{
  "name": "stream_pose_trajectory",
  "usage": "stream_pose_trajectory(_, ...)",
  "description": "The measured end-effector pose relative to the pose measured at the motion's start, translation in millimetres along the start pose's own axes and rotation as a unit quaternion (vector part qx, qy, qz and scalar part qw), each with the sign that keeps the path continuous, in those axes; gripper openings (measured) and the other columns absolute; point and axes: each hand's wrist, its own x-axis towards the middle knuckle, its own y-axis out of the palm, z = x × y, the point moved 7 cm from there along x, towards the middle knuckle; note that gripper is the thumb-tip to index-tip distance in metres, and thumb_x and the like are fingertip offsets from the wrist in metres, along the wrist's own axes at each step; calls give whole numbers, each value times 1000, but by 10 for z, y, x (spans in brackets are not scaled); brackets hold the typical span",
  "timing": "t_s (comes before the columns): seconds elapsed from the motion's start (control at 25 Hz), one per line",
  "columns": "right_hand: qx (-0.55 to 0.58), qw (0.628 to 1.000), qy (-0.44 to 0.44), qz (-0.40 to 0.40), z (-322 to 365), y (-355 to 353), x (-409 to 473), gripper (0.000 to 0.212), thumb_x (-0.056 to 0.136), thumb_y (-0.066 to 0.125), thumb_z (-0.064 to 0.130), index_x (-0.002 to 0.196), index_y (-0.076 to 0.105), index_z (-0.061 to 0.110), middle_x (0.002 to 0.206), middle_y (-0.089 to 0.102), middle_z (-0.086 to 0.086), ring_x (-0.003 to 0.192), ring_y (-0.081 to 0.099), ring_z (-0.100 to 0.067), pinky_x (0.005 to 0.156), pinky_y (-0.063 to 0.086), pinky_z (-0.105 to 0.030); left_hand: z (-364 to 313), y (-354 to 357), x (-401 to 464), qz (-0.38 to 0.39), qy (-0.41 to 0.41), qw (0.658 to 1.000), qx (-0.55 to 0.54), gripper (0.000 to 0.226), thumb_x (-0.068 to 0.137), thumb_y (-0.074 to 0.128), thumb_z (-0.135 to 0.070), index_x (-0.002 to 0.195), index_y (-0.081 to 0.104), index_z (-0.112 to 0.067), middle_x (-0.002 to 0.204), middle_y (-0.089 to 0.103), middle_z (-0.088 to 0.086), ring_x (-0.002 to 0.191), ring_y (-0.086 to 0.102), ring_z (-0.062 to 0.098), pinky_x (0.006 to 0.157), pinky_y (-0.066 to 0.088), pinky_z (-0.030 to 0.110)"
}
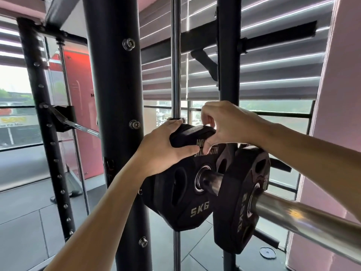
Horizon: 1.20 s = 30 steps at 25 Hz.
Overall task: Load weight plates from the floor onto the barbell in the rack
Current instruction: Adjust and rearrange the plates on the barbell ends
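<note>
I've got the 5 kg plate [181, 184] on the bar [293, 212] now, threaded over the sleeve and sitting close to the rack upright [115, 114]. Rubber-coated and rigid, by the look of it; not heavy as plates go, but dense enough that I want both hands on the rim. The coating should grip well, and the oval cut-outs in the face give another handhold if I need one.

My left hand [166, 147] is curled over the top edge, fingers wrapped across the front face, palm on the rim. My right hand [224, 126] clamps the same top edge from the other side, thumb down on the lettered face, fingers behind. Both are closed firmly on this plate.

Orientation: the plate stands on edge, flat face toward me and a little to the right, bore in line with the bar. The bar's long axis runs from lower right, near me, up and leftward into the rack. So any slide goes along that line, inward.

Just outboard, a 2.5 kg plate [242, 202] also hangs on the sleeve, apart from the 5, bare steel showing between them. It looks slightly tilted. Behind, blinds [273, 65] cover the window, and the floor [29, 222] is grey tile.
</note>
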Motion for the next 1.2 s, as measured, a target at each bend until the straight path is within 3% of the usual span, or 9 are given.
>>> stream_pose_trajectory(0.12,-24,1000,-13,1,71,-6,52,71,47,86,66,90,51,22,85,52,13,70,48,-5,55,36,-25,-11,-2,39,2,21,1000,17,81,82,76,-48,152,39,-31,152,42,-20,136,45,7,113,35,26)
stream_pose_trajectory(0.36,-51,998,-36,18,170,84,208,77,52,84,66,107,55,20,96,58,7,83,57,-14,65,48,-27,14,11,99,-13,42,999,23,77,76,64,-58,147,48,-30,143,53,-20,131,50,4,114,38,37)
stream_pose_trajectory(0.52,76,996,-23,47,30,199,192,50,58,87,56,88,70,20,66,65,9,55,57,-7,54,44,-22,6,24,124,-4,41,999,36,82,75,58,-65,148,48,-29,150,48,-17,137,44,3,117,34,40)
stream_pose_trajectory(0.68,151,985,-30,72,-28,253,169,38,71,83,46,99,75,22,66,67,9,52,56,-3,54,42,-18,2,25,42,-91,33,995,39,58,87,69,-44,142,55,-31,145,54,-14,133,49,4,112,41,39)
stream_pose_trajectory(0.76,157,984,-18,79,-70,252,130,37,79,78,41,111,73,23,80,72,9,64,61,0,63,48,-17,-32,23,-27,-139,38,988,52,51,88,71,-39,138,60,-32,138,61,-14,125,56,6,107,47,39)
stream_pose_trajectory(0.88,183,981,-10,60,-136,90,-20,39,81,78,32,119,70,23,112,72,10,99,67,-3,94,51,-25,-64,9,-79,-168,39,984,35,49,87,74,-36,134,63,-30,135,63,-14,123,57,5,107,47,37)
stream_pose_trajectory(0.96,222,973,-19,56,-164,-82,-190,31,80,79,29,110,74,21,107,74,11,96,69,0,94,53,-26,-86,13,-91,-171,33,983,54,50,88,72,-38,136,62,-31,139,60,-15,127,55,5,109,46,36)
stream_pose_trajectory(1.08,234,964,-40,120,-126,-185,-436,20,79,76,40,90,78,23,81,75,10,76,69,-1,78,56,-30,-131,25,-99,-170,21,980,104,51,90,68,-41,139,58,-31,141,58,-14,129,53,8,110,45,38)
stream_pose_trajectory(1.2,232,957,-34,172,-133,-159,-592,40,78,60,68,87,75,32,68,68,25,66,63,8,72,46,-24,-177,31,-126,-177,18,974,139,51,91,66,-42,140,57,-29,140,60,-11,129,54,11,111,44,39)
